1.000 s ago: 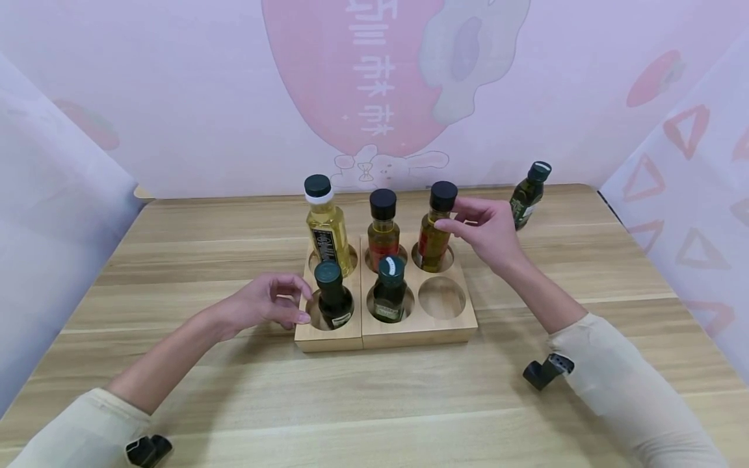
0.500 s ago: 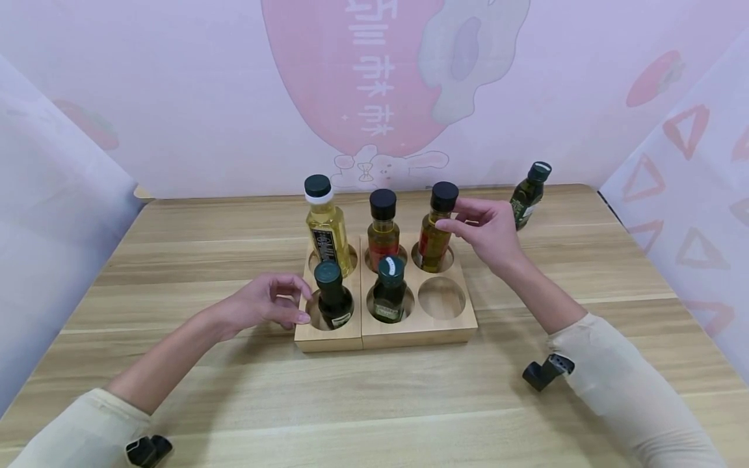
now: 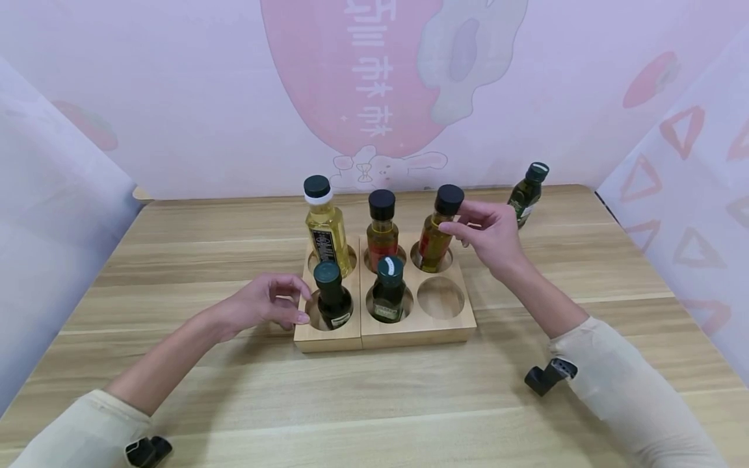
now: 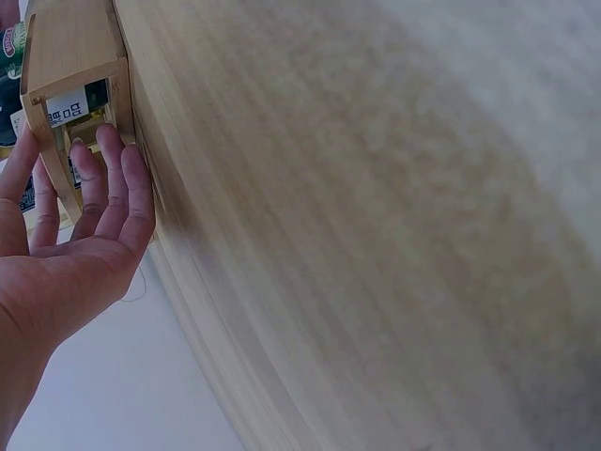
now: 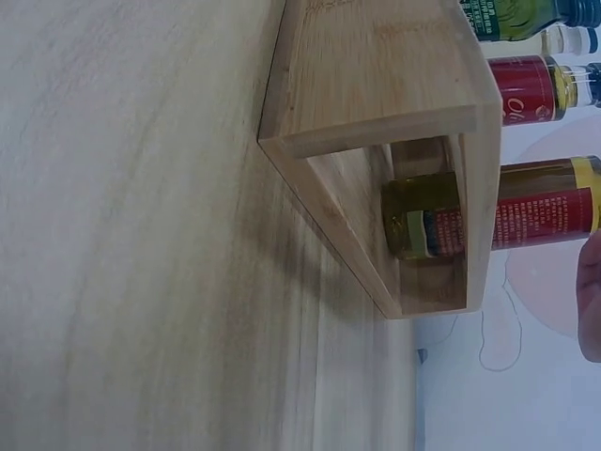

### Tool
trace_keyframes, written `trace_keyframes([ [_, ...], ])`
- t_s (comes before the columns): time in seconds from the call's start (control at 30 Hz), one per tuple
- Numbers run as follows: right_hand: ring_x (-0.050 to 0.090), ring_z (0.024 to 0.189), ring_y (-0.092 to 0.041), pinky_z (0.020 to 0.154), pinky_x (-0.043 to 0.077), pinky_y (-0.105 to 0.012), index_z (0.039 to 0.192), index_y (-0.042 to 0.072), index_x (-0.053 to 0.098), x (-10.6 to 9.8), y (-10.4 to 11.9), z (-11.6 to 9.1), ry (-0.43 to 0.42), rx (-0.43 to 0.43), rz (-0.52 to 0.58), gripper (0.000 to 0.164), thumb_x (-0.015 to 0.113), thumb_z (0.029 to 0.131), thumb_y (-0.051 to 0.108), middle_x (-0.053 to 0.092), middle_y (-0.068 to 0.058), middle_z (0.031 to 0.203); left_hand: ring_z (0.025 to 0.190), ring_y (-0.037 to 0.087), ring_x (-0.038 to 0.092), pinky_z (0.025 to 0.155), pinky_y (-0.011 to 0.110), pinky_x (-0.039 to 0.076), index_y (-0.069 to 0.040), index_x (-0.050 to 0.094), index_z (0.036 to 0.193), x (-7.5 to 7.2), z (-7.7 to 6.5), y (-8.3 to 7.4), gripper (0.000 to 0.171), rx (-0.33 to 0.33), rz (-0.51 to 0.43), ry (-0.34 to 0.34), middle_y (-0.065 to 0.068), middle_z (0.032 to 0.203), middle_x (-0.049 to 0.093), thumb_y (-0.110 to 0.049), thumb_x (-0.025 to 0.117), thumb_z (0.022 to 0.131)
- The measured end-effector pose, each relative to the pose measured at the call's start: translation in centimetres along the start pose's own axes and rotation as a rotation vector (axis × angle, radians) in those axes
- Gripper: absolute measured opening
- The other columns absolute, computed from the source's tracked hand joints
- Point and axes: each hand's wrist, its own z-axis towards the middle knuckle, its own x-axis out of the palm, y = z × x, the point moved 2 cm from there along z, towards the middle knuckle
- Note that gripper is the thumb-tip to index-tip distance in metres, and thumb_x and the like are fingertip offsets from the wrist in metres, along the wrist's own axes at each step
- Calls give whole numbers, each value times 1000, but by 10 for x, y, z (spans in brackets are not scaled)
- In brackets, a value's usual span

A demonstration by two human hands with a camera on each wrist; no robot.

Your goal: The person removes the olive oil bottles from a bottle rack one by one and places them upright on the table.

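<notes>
In the head view my right hand (image 3: 491, 237) pinches an oil bottle (image 3: 434, 244) with a black cap and red label just below its cap. The bottle leans slightly right, its base inside the back right hole of a wooden bottle rack (image 3: 418, 338). The right wrist view shows this bottle's red label (image 5: 540, 221) and its base through the rack's open end. My left hand (image 3: 260, 305) is at the rack's left end, fingers loosely bent; in the left wrist view its fingertips (image 4: 111, 141) lie against the rack's open side (image 4: 80, 47).
The rack also holds a pale oil bottle (image 3: 328, 237), another red-label bottle (image 3: 383, 237) and two dark green bottles, one front left (image 3: 333, 302), one front middle (image 3: 389, 299). Its front right hole (image 3: 441, 299) shows bare wood. Another dark green bottle (image 3: 525, 198) stands behind my right hand.
The top of the red-label bottle in my right hand has tipped a little to the right, and that hand has shifted slightly with it. My left hand has stayed in place.
</notes>
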Motion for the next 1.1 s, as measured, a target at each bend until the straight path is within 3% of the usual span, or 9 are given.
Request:
trace_keyframes([
  [0.3,57,61,-10,52,47,-20,107,8,81,-2,2,1,-28,-37,88,36,72,85,-20,80,1,94,80,17,61,74,35,60,3,61,112,0,0,1,34,-11,2,-14,6,91,57,-6,83,87],
  [0.67,57,61,-10,52,47,-19,106,7,81,-9,11,5,-69,-98,106,34,70,87,-19,80,-2,97,80,17,62,73,35,60,3,61,111,0,1,2,33,-4,-1,-9,6,92,57,-6,83,87],
  [0.87,56,60,-10,52,47,-19,104,9,81,-16,20,9,-126,-144,144,37,68,86,-21,80,-2,96,80,17,62,73,34,59,4,61,111,-1,1,2,33,5,2,-1,6,92,58,-5,83,87],
  [1.1,62,67,-9,52,46,-18,106,2,80,-29,29,13,-194,-162,153,31,70,87,-20,79,-4,96,81,17,62,74,35,59,2,61,111,0,1,1,33,6,4,2,6,92,59,-6,82,88],
])
